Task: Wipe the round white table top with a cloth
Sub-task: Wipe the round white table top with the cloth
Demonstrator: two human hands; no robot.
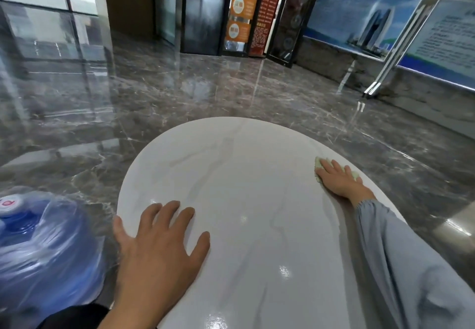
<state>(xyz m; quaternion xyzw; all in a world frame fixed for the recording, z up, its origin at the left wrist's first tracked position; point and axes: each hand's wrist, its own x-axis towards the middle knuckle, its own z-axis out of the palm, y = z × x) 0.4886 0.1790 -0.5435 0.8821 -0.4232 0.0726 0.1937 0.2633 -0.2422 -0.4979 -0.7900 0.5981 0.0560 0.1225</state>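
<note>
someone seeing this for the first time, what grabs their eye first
The round white table top fills the middle of the view, glossy against the dark marble floor. The right hand presses a pale green cloth flat near its far right edge, while the left hand rests spread on the near left rim. A big blue water jug sits low at the left.

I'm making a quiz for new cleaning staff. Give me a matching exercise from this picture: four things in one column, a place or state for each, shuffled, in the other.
1. left hand
2. right hand
3. cloth
4. water bottle

A. blue, off the table top to its left
B. pale green, edges showing under a palm
C. bare, spread flat at the near left edge
D. pressing the cloth near the right edge

Pairs: 1-C, 2-D, 3-B, 4-A
</note>
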